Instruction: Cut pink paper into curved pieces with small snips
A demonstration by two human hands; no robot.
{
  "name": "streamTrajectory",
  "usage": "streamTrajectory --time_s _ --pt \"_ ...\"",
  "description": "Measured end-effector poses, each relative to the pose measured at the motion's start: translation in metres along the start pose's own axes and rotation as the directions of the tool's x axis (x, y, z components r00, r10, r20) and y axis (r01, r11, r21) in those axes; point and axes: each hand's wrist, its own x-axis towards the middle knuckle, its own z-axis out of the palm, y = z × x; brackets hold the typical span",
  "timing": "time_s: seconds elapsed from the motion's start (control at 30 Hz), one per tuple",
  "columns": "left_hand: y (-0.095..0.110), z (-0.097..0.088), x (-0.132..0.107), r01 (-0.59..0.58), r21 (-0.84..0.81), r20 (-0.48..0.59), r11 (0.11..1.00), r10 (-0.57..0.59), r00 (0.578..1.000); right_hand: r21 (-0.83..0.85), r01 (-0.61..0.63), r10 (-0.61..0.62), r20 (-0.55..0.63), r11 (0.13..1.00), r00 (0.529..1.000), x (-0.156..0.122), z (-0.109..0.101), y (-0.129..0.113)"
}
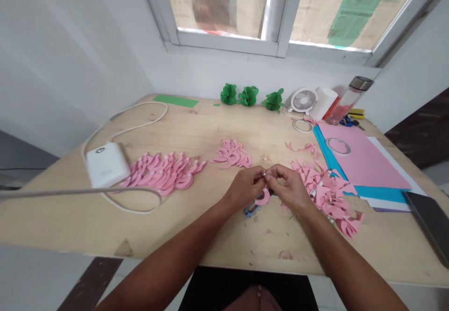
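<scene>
My left hand (pixel 243 185) and my right hand (pixel 290 188) meet above the middle of the table, thumbs and fingertips pinched together. Between them is a curved pink paper piece (pixel 262 198), its rounded end hanging below the fingers. A small whitish bit shows at the fingertips; what it is, I cannot tell. Below the hands lies a tool with a blue looped handle (pixel 249 211), perhaps scissors, mostly covered. A small pile of curved pink pieces (pixel 233 154) sits just beyond my left hand, and a larger pile (pixel 166 173) lies farther left. Pink paper scraps (pixel 328 191) spread beside my right hand.
A white power bank (pixel 108 165) with a looping cable rests at left. Green paper figures (pixel 248 96), a small fan (pixel 304 100) and a glass bottle (pixel 347 100) stand along the wall. Coloured sheets (pixel 372 161) and a dark phone (pixel 430 222) lie at right.
</scene>
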Motion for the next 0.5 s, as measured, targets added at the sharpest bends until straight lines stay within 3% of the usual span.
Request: streamTrajectory --time_s 0.5 --pt "-0.0006 -0.0002 0.0013 -0.023 0.052 -0.001 0.998 0.023 1.0 -0.001 0.012 -0.012 0.002 1.0 1.0 0.0004 0.0001 -0.0006"
